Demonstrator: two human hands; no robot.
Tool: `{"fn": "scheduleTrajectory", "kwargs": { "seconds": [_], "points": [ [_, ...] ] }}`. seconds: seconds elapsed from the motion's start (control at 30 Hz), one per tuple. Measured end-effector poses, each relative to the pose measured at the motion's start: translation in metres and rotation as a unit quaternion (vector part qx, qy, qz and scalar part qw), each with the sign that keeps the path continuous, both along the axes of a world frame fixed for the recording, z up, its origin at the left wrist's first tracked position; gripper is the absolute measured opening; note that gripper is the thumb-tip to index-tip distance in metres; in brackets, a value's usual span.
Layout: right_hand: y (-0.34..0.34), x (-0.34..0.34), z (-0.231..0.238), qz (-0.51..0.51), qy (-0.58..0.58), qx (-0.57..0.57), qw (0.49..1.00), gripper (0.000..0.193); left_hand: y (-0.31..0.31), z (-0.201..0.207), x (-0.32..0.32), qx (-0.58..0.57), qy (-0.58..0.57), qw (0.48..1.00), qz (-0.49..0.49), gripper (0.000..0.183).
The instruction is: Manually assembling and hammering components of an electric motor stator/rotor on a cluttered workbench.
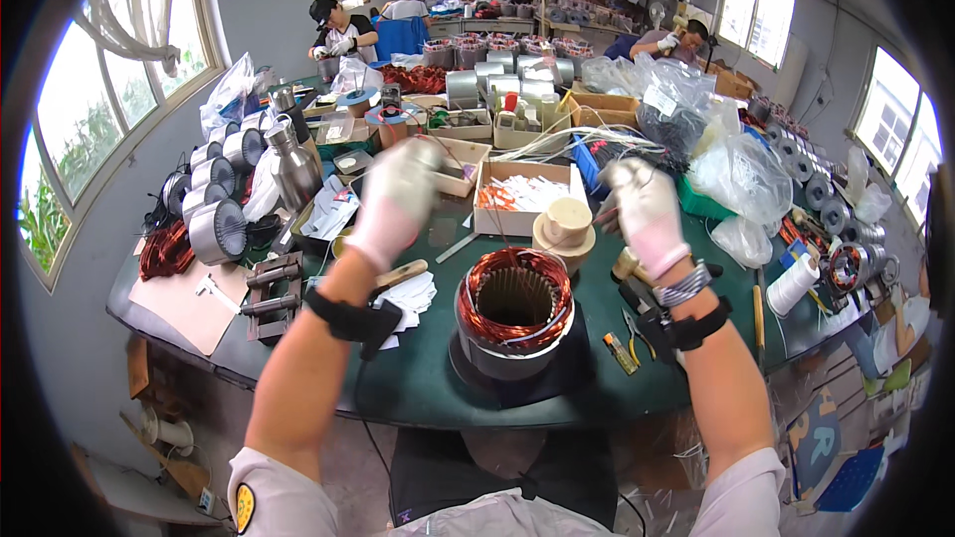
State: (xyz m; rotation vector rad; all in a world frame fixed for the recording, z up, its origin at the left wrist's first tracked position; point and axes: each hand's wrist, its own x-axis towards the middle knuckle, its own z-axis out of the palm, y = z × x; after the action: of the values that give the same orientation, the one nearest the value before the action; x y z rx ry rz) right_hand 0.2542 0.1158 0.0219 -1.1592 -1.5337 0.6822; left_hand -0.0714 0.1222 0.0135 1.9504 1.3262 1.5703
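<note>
The copper-wound stator stands bore-up between left hand and right hand, nearer the body; fingers look half-curled, hold unclear.

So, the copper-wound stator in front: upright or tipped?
Upright: the stator has its bore opening upward, copper windings ringing the top.

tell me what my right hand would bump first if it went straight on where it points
Probably the pale strands beside the blue bin, just beyond the fingers of your right hand; its height is unclear, so it might pass above them.
</note>
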Motion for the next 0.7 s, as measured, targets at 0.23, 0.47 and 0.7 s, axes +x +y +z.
{"fn": "scheduleTrajectory", "kwargs": {
  "seconds": [0.23,0.47,0.7],
  "points": [
    [-0.072,0.099,0.039,-0.087,0.252,0.156,0.951,0.043,-0.082,0.037,-0.065,0.085,-0.207,0.970,0.094,0.030],
    [-0.137,0.078,-0.123,-0.102,-0.175,0.103,0.974,0.025,-0.134,-0.016,0.048,0.034,0.290,0.941,-0.169,0.053],
    [-0.187,0.058,-0.181,-0.059,-0.350,0.027,0.935,0.030,-0.128,-0.032,0.073,-0.039,0.343,0.920,-0.187,0.054]
  ]
}}
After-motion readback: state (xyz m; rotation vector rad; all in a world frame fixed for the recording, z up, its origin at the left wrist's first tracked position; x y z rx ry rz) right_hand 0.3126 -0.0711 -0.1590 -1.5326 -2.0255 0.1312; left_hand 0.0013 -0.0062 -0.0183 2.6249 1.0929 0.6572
